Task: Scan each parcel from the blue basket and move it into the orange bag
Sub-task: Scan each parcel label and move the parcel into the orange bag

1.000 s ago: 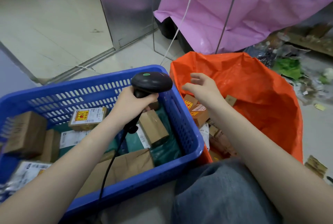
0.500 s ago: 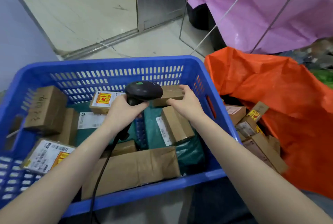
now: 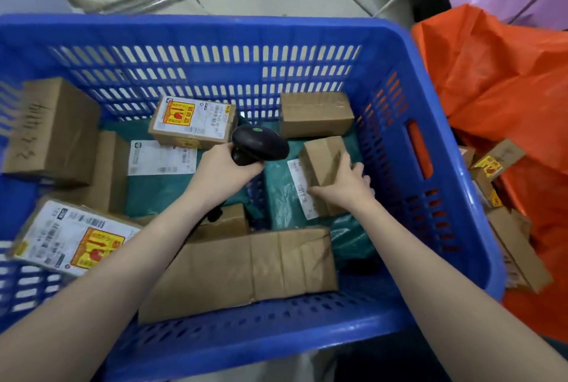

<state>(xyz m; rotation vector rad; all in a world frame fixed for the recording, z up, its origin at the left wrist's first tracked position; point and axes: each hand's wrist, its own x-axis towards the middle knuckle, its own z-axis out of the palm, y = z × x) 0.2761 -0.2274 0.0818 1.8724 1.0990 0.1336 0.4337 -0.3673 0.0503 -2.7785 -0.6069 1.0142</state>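
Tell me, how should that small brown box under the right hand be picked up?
Probably across its narrow width, from above. The small brown box lies tilted on a green bag, long sides exposed, and the right hand already spans it that way.

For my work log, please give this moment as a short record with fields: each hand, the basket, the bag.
left hand: grips the black scanner over the basket
right hand: holds a small brown parcel lying on a green mailer bag
blue basket: several brown boxes and green mailers inside, some with white labels
orange bag: right of the basket, open, a few parcels inside
step: parcel not yet lifted
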